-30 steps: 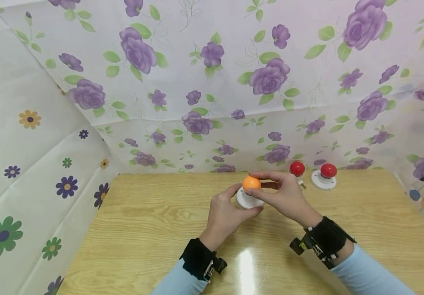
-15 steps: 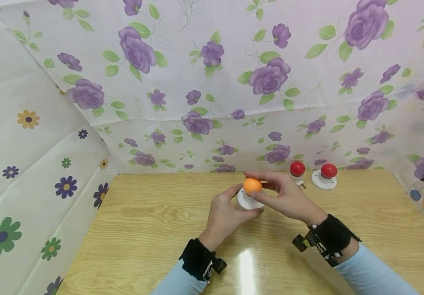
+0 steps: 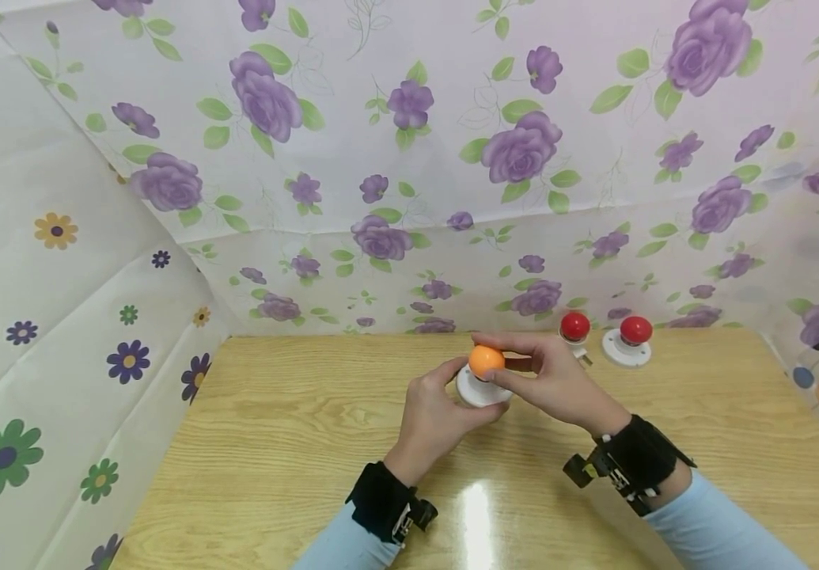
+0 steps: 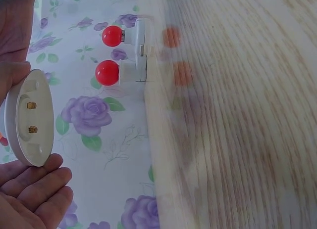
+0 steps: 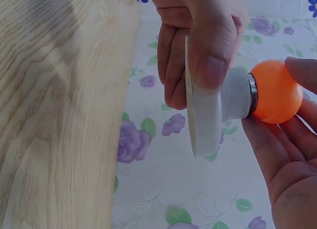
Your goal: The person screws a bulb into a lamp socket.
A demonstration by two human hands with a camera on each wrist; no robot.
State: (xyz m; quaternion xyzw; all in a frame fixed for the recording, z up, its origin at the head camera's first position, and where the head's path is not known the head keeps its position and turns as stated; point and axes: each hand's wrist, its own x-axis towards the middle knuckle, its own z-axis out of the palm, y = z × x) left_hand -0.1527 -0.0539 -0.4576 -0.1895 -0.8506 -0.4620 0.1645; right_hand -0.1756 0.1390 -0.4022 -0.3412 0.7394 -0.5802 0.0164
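Note:
My left hand (image 3: 441, 412) grips the rim of a round white lamp socket (image 3: 476, 393), thumb on one side and fingers on the other. An orange light bulb (image 3: 487, 361) sits at the socket's mouth, and my right hand (image 3: 557, 378) pinches it between thumb and fingers. In the right wrist view a strip of the metal collar of the bulb (image 5: 276, 93) shows beside the white socket neck (image 5: 235, 95). The left wrist view shows the hollow underside of the socket base (image 4: 42, 117) with two brass terminals, held off the table. The bulb's thread is hidden.
At the table's back right, a red bulb (image 3: 635, 330) stands in a round white socket (image 3: 626, 353). Just left of it, another red bulb (image 3: 574, 325) sits in a white holder with plug prongs. Flowered sheeting (image 3: 352, 158) rises behind the wooden table (image 3: 295, 459).
My right thumb has shifted from the front of the orange bulb toward its lower right, and the right wrist has moved slightly right. The left hand keeps its grip almost unmoved.

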